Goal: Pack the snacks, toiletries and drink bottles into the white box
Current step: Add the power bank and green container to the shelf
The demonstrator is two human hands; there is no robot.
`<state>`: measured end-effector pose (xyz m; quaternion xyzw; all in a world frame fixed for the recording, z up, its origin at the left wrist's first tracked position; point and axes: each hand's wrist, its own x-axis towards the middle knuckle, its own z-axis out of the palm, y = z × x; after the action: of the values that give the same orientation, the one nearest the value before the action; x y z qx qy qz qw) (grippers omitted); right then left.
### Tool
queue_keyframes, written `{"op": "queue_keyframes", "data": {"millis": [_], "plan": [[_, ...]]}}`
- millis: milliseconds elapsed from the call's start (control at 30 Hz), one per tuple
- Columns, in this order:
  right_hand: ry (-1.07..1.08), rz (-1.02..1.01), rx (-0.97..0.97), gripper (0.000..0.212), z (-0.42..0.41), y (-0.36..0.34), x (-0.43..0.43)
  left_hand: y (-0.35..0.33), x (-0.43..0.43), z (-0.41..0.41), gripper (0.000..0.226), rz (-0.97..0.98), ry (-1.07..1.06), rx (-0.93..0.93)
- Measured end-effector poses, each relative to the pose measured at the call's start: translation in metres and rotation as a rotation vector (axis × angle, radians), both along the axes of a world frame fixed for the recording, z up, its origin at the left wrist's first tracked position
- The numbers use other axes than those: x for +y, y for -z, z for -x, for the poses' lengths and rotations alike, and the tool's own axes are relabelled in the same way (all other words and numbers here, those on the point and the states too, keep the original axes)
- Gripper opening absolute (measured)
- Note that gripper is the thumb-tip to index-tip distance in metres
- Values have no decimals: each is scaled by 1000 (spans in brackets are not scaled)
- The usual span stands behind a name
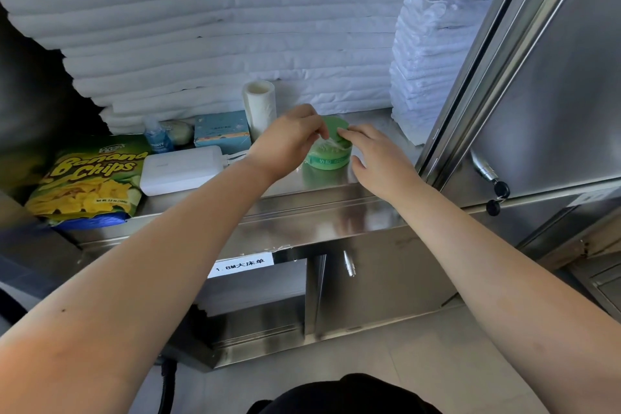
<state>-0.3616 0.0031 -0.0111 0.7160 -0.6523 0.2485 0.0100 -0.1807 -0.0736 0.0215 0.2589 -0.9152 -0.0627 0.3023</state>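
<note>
Both of my bare forearms reach forward over a stainless steel shelf.

The round green plastic tub of wipes stands upright on the shelf, right of centre and near the front edge. Its green flip lid is tilted up at the back, and a bit of whitish sheet shows at the opening.

My left hand is over the tub's left side. The fingers are curled in, and the thumb and fingertips are bunched together on the left edge of the raised lid, pinching it. My right hand is at the tub's right side. The fingers are fairly straight and slightly apart, with the fingertips resting on the top of the tub by the lid. The thumb hangs free beside the tub wall, gripping nothing.

- Far left: a green and yellow bag of banana chips lies flat, overhanging the front lip.
- Just right of the bag: a white rounded rectangular case, lying flat. I cannot tell whether it is the packing box.
- Behind the case: a small clear bottle with a blue label, a pale round lump I cannot identify, and a light blue tissue carton.
- Beside the carton: an upright white roll, just behind my left hand.

Stacked white folded linens fill the back, and a narrower pile of white towels stands at the right. A steel cabinet door hangs at far right with black keys in its lock. A white printed label is stuck below the shelf.
</note>
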Motion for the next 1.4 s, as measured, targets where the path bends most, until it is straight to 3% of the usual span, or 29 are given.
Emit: {"op": "queue_keyframes", "data": {"millis": [167,367,467,600,667,967,1133,1233,1400], "plan": [[39,6,-46,48,-3,-1,-4,6,0,-4,20,121,14,-99],[113,60,-103,42,-13,-5,-11,16,0,-12,34,129,-19,-200],[117,26,-143,38,-12,-11,-13,11,-5,-7,19,-4,-41,-81],[122,7,-140,33,-10,-19,-15,1,-13,2,13,-287,-96,62],[112,15,-161,25,-12,-22,-16,-5,-17,5,11,-335,-103,81],[165,62,-127,14,-19,-28,-23,-2,-21,18,24,-250,-183,93],[92,58,-72,20,-19,-26,-25,12,-19,17,9,-188,-168,145],[67,56,-47,18,-16,-22,-26,20,-19,9,12,-169,-120,206],[35,83,-28,20,-10,-14,-24,32,-17,-4,27,65,-48,7]]}}
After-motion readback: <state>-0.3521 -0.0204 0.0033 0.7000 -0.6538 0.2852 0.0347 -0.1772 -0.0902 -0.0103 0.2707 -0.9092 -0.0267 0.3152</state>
